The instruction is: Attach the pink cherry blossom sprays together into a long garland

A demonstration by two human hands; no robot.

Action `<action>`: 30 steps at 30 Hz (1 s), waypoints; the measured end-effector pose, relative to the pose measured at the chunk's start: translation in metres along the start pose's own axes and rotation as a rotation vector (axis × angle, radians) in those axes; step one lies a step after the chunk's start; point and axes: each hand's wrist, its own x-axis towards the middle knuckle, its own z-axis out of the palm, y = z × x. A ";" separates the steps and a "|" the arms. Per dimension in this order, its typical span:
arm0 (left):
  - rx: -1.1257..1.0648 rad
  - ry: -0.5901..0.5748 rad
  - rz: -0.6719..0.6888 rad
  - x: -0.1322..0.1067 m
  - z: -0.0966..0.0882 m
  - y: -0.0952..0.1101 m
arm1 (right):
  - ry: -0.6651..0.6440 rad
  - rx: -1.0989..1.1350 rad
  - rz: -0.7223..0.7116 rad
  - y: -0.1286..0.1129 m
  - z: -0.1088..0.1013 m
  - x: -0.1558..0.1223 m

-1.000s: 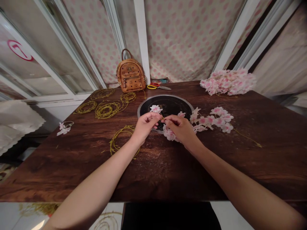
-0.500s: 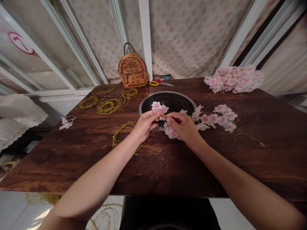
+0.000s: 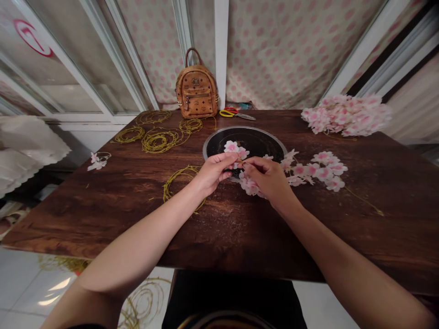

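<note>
My left hand point(image 3: 213, 172) pinches a pink artificial blossom point(image 3: 235, 149) at its base, over the near rim of a round black inset pan point(image 3: 245, 142) in the brown wooden table point(image 3: 137, 205). My right hand point(image 3: 268, 178) is closed close beside it, fingertips meeting the left ones, holding the end of a blossom sprig point(image 3: 317, 168) that trails to the right across the table. More pink petals point(image 3: 249, 186) show under the right hand. A loop of yellow-green wire point(image 3: 178, 180) lies under my left wrist.
Several coils of yellow-green wire point(image 3: 159, 139) lie at the back left. A brown mini backpack point(image 3: 196, 93) and scissors point(image 3: 235, 114) stand at the back edge. A heap of pink blossoms point(image 3: 346, 115) is at the back right, a small blossom point(image 3: 96, 161) at the left edge.
Both hands stayed together at the pan's rim working the blossom; the pink flower above the left fingers shows more fully. The camera has shifted, so the scene sits slightly more to the right.
</note>
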 end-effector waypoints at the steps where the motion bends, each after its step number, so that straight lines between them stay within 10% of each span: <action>1: 0.002 -0.004 0.000 0.000 0.000 0.000 | 0.003 -0.002 0.006 0.000 0.000 0.000; 30: 0.119 -0.007 0.054 0.001 0.001 -0.002 | 0.017 0.096 0.070 0.001 -0.001 0.001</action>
